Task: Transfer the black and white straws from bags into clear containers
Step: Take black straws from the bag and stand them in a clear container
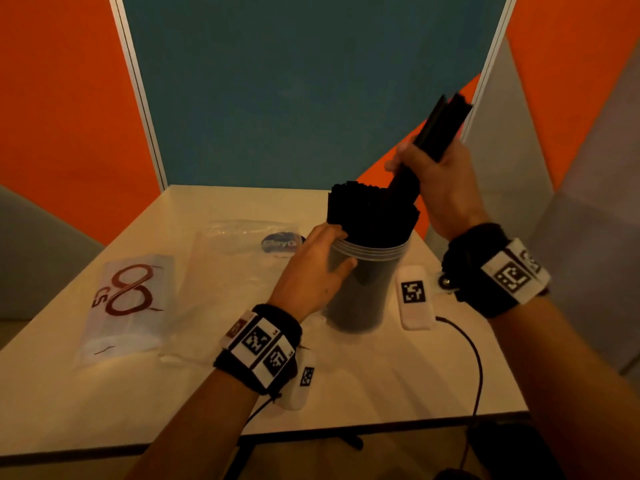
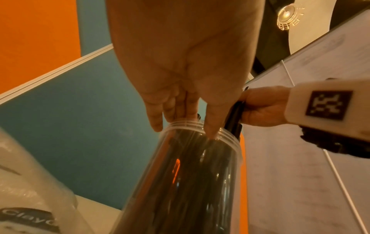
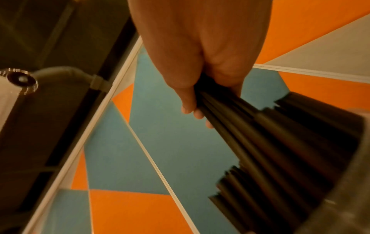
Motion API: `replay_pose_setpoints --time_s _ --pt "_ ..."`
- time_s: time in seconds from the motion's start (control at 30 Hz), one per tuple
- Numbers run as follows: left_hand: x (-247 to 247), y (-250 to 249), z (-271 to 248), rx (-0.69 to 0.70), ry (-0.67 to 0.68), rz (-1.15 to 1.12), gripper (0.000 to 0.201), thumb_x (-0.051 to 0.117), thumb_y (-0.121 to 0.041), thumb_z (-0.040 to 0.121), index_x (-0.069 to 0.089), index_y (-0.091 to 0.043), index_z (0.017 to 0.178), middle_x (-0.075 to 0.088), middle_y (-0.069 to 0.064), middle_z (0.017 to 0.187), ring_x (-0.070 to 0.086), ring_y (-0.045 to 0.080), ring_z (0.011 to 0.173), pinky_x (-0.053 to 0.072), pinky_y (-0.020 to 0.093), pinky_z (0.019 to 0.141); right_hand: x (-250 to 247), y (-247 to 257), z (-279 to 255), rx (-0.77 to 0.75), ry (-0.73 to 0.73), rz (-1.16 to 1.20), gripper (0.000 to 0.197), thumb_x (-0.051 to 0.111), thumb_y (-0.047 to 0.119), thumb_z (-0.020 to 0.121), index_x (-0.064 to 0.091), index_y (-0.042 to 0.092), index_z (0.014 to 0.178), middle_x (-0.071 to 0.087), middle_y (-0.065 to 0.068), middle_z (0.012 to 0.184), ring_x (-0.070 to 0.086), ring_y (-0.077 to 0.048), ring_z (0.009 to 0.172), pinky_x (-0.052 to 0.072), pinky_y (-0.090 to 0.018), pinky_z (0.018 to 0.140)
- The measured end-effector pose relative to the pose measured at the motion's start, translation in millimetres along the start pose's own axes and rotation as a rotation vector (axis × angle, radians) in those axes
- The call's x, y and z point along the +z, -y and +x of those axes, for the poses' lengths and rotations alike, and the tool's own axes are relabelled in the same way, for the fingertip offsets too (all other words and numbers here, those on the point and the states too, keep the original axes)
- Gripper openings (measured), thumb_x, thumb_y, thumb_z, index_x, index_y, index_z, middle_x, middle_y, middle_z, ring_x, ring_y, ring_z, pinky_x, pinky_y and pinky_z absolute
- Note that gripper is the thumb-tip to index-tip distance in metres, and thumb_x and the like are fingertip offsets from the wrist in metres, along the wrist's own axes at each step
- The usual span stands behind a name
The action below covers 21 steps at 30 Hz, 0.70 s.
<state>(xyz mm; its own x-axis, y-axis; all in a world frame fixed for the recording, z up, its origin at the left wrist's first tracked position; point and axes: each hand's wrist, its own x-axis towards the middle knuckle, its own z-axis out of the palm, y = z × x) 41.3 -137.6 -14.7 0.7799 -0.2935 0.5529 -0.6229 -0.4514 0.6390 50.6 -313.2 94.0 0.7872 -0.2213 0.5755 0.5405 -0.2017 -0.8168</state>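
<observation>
White table (image 1: 398, 382), smooth, flat, carries everything. Clear container (image 1: 363, 289), ribbed rim, stands near far right edge, packed with upright black straws (image 1: 372, 213). Left hand (image 1: 311, 271) wraps upper wall, thumb and fingers curled round it, likely steadying against tipping. Right hand (image 1: 440, 181) clenches slanted bundle of black straws (image 1: 438, 129) (thin rigid tubes), lower ends among packed ones, probably feeding in. Crinkly printed bag (image 1: 128, 306) lies flat at left

Black straws (image 1: 372, 216) are filling a clear container (image 1: 363, 292). Left of the container, a clear bag (image 1: 130, 306) is showing a dark red looped logo on the cream worktop (image 1: 381, 382). Behind the container, teal (image 1: 294, 81) and orange panels (image 1: 62, 109) are standing. Black-and-white square-patterned markers (image 1: 258, 341) are banding black wrist straps.
</observation>
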Motion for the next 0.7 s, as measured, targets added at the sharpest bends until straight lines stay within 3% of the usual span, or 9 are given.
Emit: replay_pose_setpoints --time_s 0.13,0.27,0.33,0.4,0.47,0.53,0.57,0.63,0.7 --pt "1 2 0 0.034 -0.02 -0.007 0.034 0.064 -0.016 0.088 0.053 -0.015 0.12 0.051 -0.001 0.128 0.05 0.012 0.116 0.035 0.014 0.093 7 -17 -10 0.04 0.037 -0.207 0.062 0.073 0.01 0.08 0.037 0.017 0.13 0.056 0.007 0.105 0.058 -0.005 0.092 0.052 -0.025 0.087" --pt "2 5 0 0.048 -0.01 -0.03 0.036 0.064 -0.015 0.087 0.052 -0.016 0.121 0.051 -0.001 0.128 0.049 0.01 0.116 0.035 0.014 0.094 6 -15 -12 -0.081 -0.04 -0.21 0.103 0.077 0.018 0.077 0.004 0.021 0.15 0.039 0.012 0.134 0.046 -0.011 0.124 0.043 -0.017 0.101" --pt "3 6 0 0.055 -0.016 -0.034 0.037 0.065 -0.014 0.086 0.052 -0.016 0.121 0.051 -0.001 0.129 0.048 0.01 0.117 0.034 0.013 0.094 8 -12 -10 -0.179 -0.046 -0.21 0.093 0.07 0.023 0.084 0.006 0.022 0.151 0.025 0.006 0.153 0.033 -0.012 0.137 0.034 -0.026 0.112" --pt "4 8 1 0.06 -0.026 -0.031 0.037 0.065 -0.014 0.086 0.052 -0.016 0.12 0.051 -0.001 0.129 0.048 0.01 0.117 0.034 0.013 0.094 11 -15 -8 -0.213 0.035 -0.355 0.064 0.057 0.027 0.093 0.025 0.019 0.148 0.031 0.002 0.153 0.034 -0.011 0.138 0.029 -0.022 0.112" --pt "5 8 0 0.053 -0.028 -0.035 0.035 0.065 -0.014 0.086 0.053 -0.015 0.119 0.051 -0.001 0.127 0.049 0.011 0.115 0.038 0.018 0.095 14 -28 -8 -0.214 0.201 -0.688 0.036 0.045 0.033 0.096 0.055 0.018 0.127 0.055 -0.004 0.134 0.05 -0.019 0.125 0.037 -0.03 0.105" --pt "5 7 0 0.054 -0.031 -0.04 0.034 0.064 -0.014 0.086 0.053 -0.014 0.117 0.052 0.0 0.124 0.051 0.012 0.113 0.041 0.024 0.094 18 -42 -16 -0.26 0.335 -0.947 0.034 0.037 0.036 0.091 0.063 0.018 0.101 0.066 -0.006 0.109 0.061 -0.028 0.104 0.045 -0.044 0.09" --pt "6 7 0 0.056 -0.032 -0.04 0.034 0.064 -0.015 0.086 0.053 -0.014 0.117 0.052 0.0 0.124 0.051 0.013 0.112 0.042 0.025 0.094 19 -46 -18 -0.289 0.321 -0.953 0.033 0.035 0.035 0.091 0.062 0.018 0.099 0.067 -0.006 0.104 0.062 -0.03 0.099 0.045 -0.046 0.085" --pt "6 8 -1 0.06 -0.034 -0.035 0.034 0.064 -0.015 0.085 0.053 -0.014 0.118 0.052 0.0 0.124 0.051 0.014 0.113 0.042 0.027 0.095 16 -45 -20 -0.274 0.188 -0.756 0.035 0.034 0.033 0.096 0.06 0.022 0.116 0.066 -0.003 0.115 0.061 -0.022 0.108 0.046 -0.043 0.091" --pt "7 9 -1 0.066 -0.031 -0.045 0.036 0.064 -0.015 0.085 0.052 -0.014 0.119 0.051 0.0 0.126 0.051 0.014 0.115 0.042 0.029 0.097 14 -39 -23 -0.263 0.12 -0.515 0.04 0.037 0.035 0.098 0.044 0.03 0.137 0.055 0.002 0.134 0.051 -0.01 0.124 0.042 -0.033 0.102"
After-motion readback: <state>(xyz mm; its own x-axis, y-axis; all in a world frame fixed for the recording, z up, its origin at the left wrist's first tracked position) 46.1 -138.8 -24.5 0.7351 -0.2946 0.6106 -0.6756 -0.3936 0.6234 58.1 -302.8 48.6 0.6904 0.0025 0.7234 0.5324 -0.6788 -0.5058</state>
